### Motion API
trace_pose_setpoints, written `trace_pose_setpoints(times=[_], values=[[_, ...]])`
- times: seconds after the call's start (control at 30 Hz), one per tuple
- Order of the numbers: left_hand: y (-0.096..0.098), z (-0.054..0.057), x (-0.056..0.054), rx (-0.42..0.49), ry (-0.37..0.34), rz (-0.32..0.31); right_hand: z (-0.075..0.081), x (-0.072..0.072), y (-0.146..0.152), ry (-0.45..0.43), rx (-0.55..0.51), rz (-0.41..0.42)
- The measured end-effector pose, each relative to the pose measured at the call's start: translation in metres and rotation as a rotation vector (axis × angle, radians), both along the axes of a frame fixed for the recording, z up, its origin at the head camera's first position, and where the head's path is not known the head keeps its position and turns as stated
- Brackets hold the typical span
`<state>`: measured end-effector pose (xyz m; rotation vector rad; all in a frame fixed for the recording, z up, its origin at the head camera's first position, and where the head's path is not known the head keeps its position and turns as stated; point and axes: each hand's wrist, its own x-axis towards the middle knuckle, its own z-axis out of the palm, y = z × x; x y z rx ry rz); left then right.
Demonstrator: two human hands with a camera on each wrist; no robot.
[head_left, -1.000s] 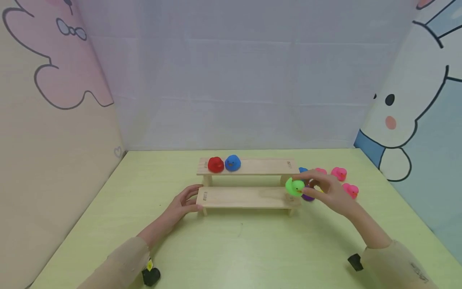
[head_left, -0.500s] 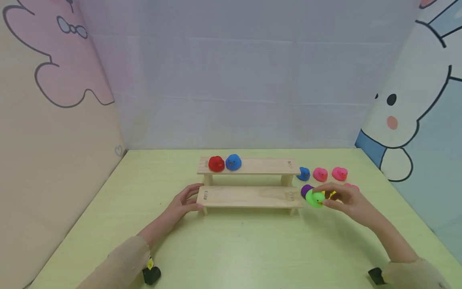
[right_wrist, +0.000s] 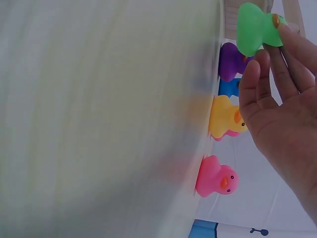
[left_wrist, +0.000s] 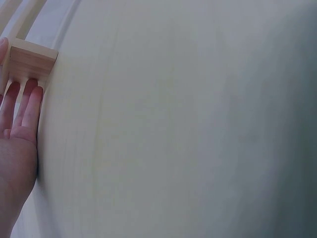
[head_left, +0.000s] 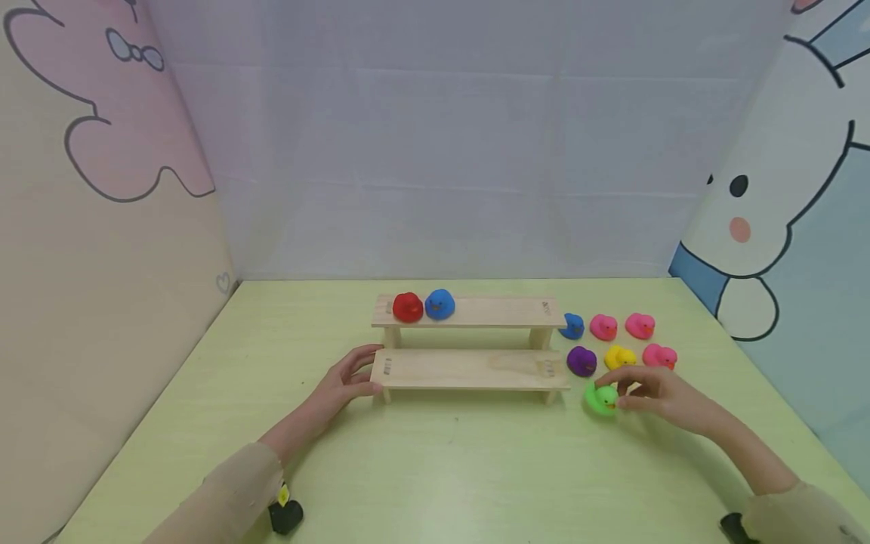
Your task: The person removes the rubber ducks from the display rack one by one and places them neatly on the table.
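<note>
A green rubber duck (head_left: 601, 398) is pinched between the thumb and fingers of my right hand (head_left: 669, 397), low over the table's right part and in front of the purple duck (head_left: 581, 361). The right wrist view shows the green duck (right_wrist: 255, 29) at the fingertips. My left hand (head_left: 343, 381) holds the left end of the lower board of a two-step wooden shelf (head_left: 469, 370), thumb at its front corner, fingers behind. In the left wrist view these fingers (left_wrist: 30, 106) reach the wood. On the upper board sit a red duck (head_left: 408, 307) and a blue duck (head_left: 439, 304).
Right of the shelf, another blue duck (head_left: 573, 326), a yellow duck (head_left: 620, 357) and pink ducks (head_left: 640, 326) stand in rows on the pale green table (head_left: 435, 468). A white cloth (head_left: 435, 166) hangs behind; printed panels flank both sides.
My right hand has carried the green duck from the lower board's right end rightward and down toward the table, uncovering the purple and yellow ducks. The left hand keeps its place.
</note>
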<state>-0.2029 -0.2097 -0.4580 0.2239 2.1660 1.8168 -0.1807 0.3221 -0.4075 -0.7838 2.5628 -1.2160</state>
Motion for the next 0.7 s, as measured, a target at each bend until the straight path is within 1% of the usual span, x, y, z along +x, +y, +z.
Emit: trace_pose_setpoints(times=[0.17, 0.23, 0.33, 0.7], values=[[-0.0003, 0.0007, 0.0005, -0.011, -0.002, 0.001, -0.0016, -0.0011, 0.0046, -0.059, 0.033, 0.016], [-0.0005, 0.0007, 0.0009, -0.017, -0.003, 0.000, -0.0026, -0.0015, 0.0056, -0.065, 0.035, 0.041], [-0.0006, 0.0007, 0.0012, -0.014, -0.005, 0.001, -0.0044, -0.0022, 0.0066, -0.072, 0.031, 0.059], [-0.0003, -0.0004, 0.0007, 0.004, 0.007, -0.010, -0.0054, -0.0017, 0.0084, -0.111, 0.035, 0.048]])
